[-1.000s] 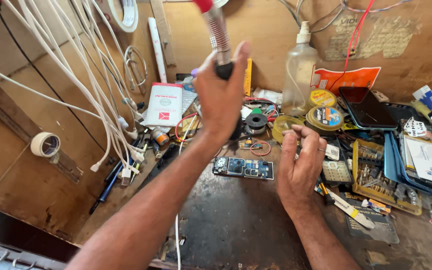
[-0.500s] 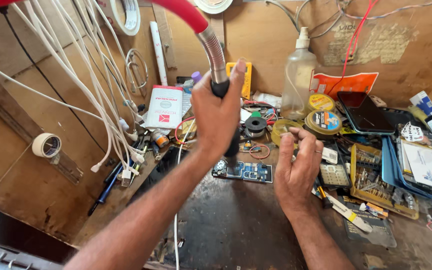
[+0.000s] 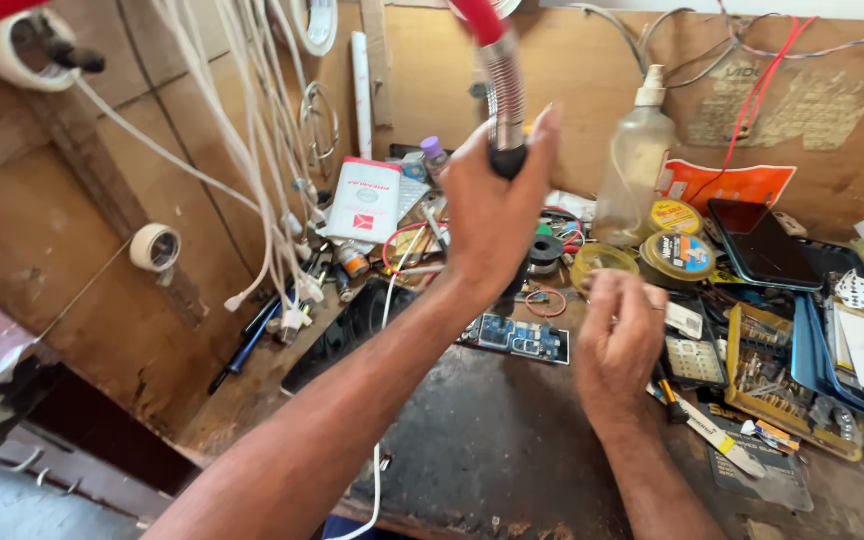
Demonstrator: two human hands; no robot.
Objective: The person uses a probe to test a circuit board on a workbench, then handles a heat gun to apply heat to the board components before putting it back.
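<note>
At upper centre, left hand (image 3: 492, 215) grips the lamp's flexible neck (image 3: 503, 95), positioning it; right hand (image 3: 622, 335) pinches something, possibly a small part, needing steady aim over the circuit board (image 3: 517, 338)

The flexible metal lamp neck (image 3: 503, 95) is running off the top edge, its head unseen. The left hand (image 3: 492, 215) is covering the neck's lower end, and the right hand (image 3: 620, 335) is blurring, hiding whatever its fingers are pinching.

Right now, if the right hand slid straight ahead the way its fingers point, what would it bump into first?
Probably the yellowish round tin just beyond the right hand, in front of the clear pump bottle. Depth is hard to judge from this single view.
</note>
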